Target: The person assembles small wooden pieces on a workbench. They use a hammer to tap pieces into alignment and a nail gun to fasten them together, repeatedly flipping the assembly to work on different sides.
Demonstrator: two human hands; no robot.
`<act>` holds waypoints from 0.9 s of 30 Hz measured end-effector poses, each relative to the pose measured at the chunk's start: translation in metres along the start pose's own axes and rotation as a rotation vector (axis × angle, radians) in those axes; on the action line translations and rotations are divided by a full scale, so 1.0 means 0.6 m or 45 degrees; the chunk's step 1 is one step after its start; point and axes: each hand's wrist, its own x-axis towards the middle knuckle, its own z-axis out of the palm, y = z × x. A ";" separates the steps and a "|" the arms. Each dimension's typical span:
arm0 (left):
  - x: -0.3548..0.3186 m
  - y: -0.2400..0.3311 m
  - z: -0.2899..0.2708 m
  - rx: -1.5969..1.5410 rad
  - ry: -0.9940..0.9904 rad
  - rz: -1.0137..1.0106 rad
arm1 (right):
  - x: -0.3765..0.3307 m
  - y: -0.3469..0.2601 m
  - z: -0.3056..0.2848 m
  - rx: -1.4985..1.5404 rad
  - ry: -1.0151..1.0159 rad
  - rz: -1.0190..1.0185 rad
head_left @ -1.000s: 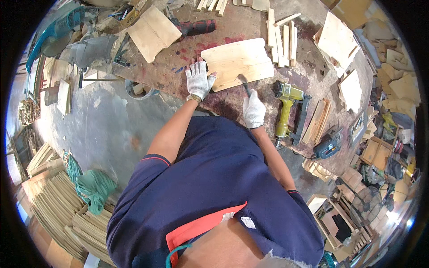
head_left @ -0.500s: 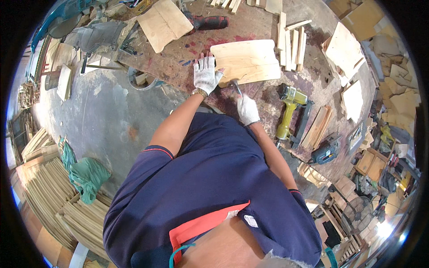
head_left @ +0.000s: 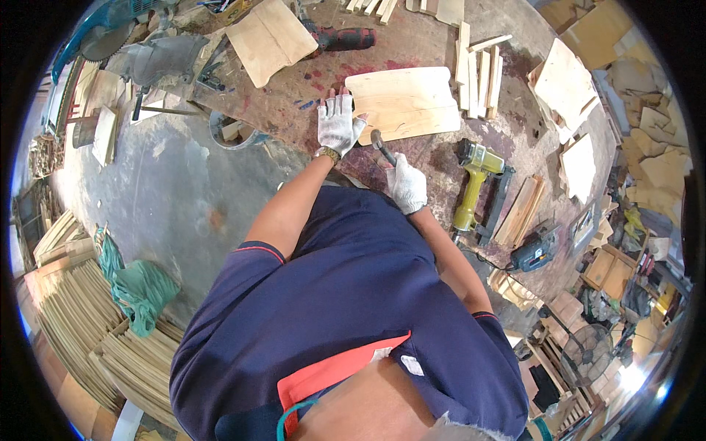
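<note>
My left hand (head_left: 338,123), in a white fingerless glove, lies flat with fingers spread on the workbench, touching the left edge of a pale wooden panel (head_left: 408,103). My right hand (head_left: 407,184), also gloved, grips the handle of a small hammer (head_left: 382,145), whose head points up toward the panel's lower left corner. The panel lies flat on the stained workbench (head_left: 309,95).
A yellow nail gun (head_left: 474,184) lies right of my right hand. Several wood strips (head_left: 478,66) sit beyond the panel, another board (head_left: 271,38) and a red power tool (head_left: 346,37) farther back. A blue jigsaw (head_left: 535,253), wood stacks (head_left: 81,331) and green cloth (head_left: 140,290) surround me.
My view has shifted closer to the bench. My left hand stays by the panel's left edge, while my right hand with the hammer has moved up toward the panel.
</note>
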 end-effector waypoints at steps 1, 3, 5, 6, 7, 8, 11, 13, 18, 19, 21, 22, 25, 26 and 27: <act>0.001 0.000 -0.002 -0.021 0.023 -0.004 | -0.002 0.004 -0.001 -0.058 -0.088 0.047; 0.002 0.003 -0.005 0.015 0.105 0.069 | -0.004 0.015 -0.009 -0.078 -0.143 0.096; 0.005 0.004 -0.009 0.094 0.055 0.130 | 0.006 0.032 -0.025 0.041 0.088 0.075; 0.004 0.004 -0.010 0.127 -0.018 0.124 | 0.008 0.039 -0.034 0.107 0.149 0.100; 0.005 0.005 -0.011 0.118 -0.018 0.122 | 0.014 0.052 -0.047 0.190 0.401 0.088; 0.006 0.006 -0.011 0.105 0.036 0.141 | 0.018 0.067 -0.059 0.247 0.550 0.203; 0.006 0.005 -0.011 0.128 -0.058 0.115 | 0.038 0.124 -0.084 0.367 0.769 0.492; 0.006 0.005 -0.011 0.127 -0.011 0.136 | 0.040 0.146 -0.078 0.351 0.773 0.620; 0.009 0.001 -0.011 0.107 -0.023 0.134 | 0.029 0.153 -0.065 0.250 0.601 0.370; 0.002 0.002 -0.011 0.122 -0.010 0.144 | 0.027 0.145 -0.062 0.233 0.757 0.348; 0.002 0.002 -0.011 0.117 0.010 0.155 | 0.031 0.131 -0.057 -0.004 0.570 0.462; 0.000 0.002 -0.010 0.118 -0.033 0.141 | 0.030 0.124 -0.053 -0.112 0.460 0.512; 0.001 0.002 -0.009 0.117 -0.018 0.143 | 0.031 0.113 -0.041 -0.207 0.312 0.484; 0.004 0.002 -0.009 0.130 -0.006 0.148 | 0.032 0.113 -0.037 -0.231 0.454 0.405; 0.001 0.003 -0.010 0.138 0.023 0.156 | 0.028 0.111 -0.033 -0.172 0.394 0.498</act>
